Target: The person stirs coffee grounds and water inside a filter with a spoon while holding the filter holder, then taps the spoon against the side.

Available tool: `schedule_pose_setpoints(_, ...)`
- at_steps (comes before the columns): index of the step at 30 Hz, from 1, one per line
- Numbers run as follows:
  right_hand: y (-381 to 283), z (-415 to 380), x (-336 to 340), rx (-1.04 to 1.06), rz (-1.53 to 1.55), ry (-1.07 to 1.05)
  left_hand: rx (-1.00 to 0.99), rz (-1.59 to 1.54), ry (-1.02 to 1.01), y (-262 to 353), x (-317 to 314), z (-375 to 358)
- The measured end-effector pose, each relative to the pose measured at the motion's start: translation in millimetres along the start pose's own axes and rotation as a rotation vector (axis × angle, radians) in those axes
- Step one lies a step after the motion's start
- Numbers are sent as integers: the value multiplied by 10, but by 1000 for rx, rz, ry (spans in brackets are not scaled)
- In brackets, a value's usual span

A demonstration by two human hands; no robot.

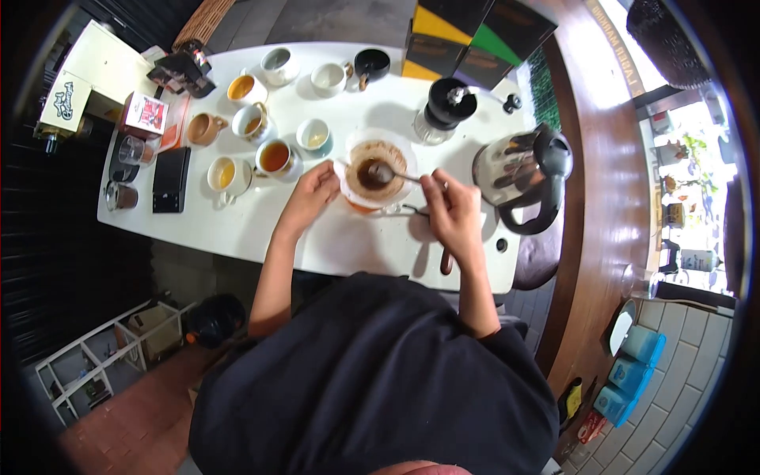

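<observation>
A white paper coffee filter (393, 141) sits at the middle of the table, lined with wet brown coffee grounds (366, 188) and dark liquid in the centre. My left hand (315, 194) pinches the filter's left edge between thumb and fingers. With its fingers wrapped round the handle, my right hand (453, 210) holds a metal spoon (405, 178). The spoon's bowl is inside the filter, over the dark centre. An orange rim (360, 209) shows below the filter; what supports it is mostly hidden. Just left of the filter stands a cup of amber liquid (275, 157).
Several other cups, including a brown cup (204, 128), crowd the table's left and back. A coffee grinder (451, 103) stands behind the filter. To the right is a steel kettle (511, 168). A black scale (169, 180) lies left; dark boxes (467, 39) stand at the back.
</observation>
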State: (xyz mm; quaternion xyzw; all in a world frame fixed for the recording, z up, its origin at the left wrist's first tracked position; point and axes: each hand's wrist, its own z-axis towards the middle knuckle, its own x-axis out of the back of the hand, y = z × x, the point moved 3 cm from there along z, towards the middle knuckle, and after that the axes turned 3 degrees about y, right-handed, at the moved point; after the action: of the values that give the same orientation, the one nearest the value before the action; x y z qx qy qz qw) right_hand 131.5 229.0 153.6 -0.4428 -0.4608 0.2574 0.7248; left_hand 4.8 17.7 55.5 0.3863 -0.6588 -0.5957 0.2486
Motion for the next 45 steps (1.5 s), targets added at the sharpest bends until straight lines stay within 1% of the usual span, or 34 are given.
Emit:
schedule_pose_setpoints(2,-58,-13,27,4,-25,-9,31,23,31,5,-15,-10)
schedule_pose_setpoints(3,-61,-19,46,21,-35,0,7,26,19,-11,-19,-7)
schedule_pose_setpoints(8,-56,-43,51,65,-112,49,20,36,-5,-67,22,-32)
schedule_pose_setpoints(10,-92,-42,39,16,-113,15,-6,30,-19,-77,-1,-29)
schedule_pose_setpoints(12,-104,-33,4,60,-122,20,0,18,5,-67,-6,-42)
schedule_pose_setpoints(16,-152,-31,-5,84,-157,39,22,36,4,-45,-12,-82)
schedule_pose_setpoints(18,-174,-54,-13,64,-143,31,37,48,-8,-66,1,-79)
schedule_pose_setpoints(23,-159,-140,-23,84,-120,35,-30,31,3,3,-56,-90)
schedule_pose_setpoints(25,-167,-168,-18,41,-105,25,-35,37,0,-18,-45,-99)
schedule_pose_setpoints(29,-139,-211,5,47,-64,61,-45,26,-7,-29,-55,-93)
schedule_pose_setpoints(35,-49,-216,38,55,-102,113,-52,28,0,-73,-36,-93)
schedule_pose_setpoints(40,-20,-201,-3,21,-81,46,-60,4,-2,-43,-63,-90)
schedule_pose_setpoints(45,-69,-210,9,47,-62,38,-42,26,32,-21,-71,-105)
